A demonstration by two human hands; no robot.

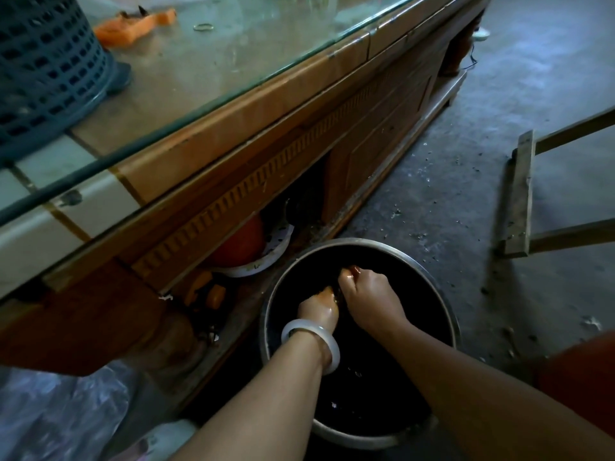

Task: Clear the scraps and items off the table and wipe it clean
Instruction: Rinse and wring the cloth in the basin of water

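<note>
Clamped with curled fingers (349, 272) on a dark wet cloth (340, 291) — left hand (319, 309) at the near end, right hand (369, 294) at the far end, almost knuckle to knuckle. Looks like wringing, with the cloth's long axis running from fist to fist, away and slightly rightward. Hard to make out more of the cloth against the black inside of the metal basin (359, 240); cannot tell whether held in the water or just above it. Wearing a pale bangle (301, 324) on the left wrist.

Crouched low beside the glass-topped table (233, 104), with the basin on the floor close against its base. Up and to the left from the fists to the tabletop — so calls for lifting the cloth well clear of the basin rim and carrying it leftward, with the left hand the nearer of the two. Yet to be cleared up there: a blue slatted basket (46, 71), an orange scrap (133, 26) and a small ring (203, 26) near it. Probably wise to squeeze out fully first, to spare the wooden edge any drips.
</note>
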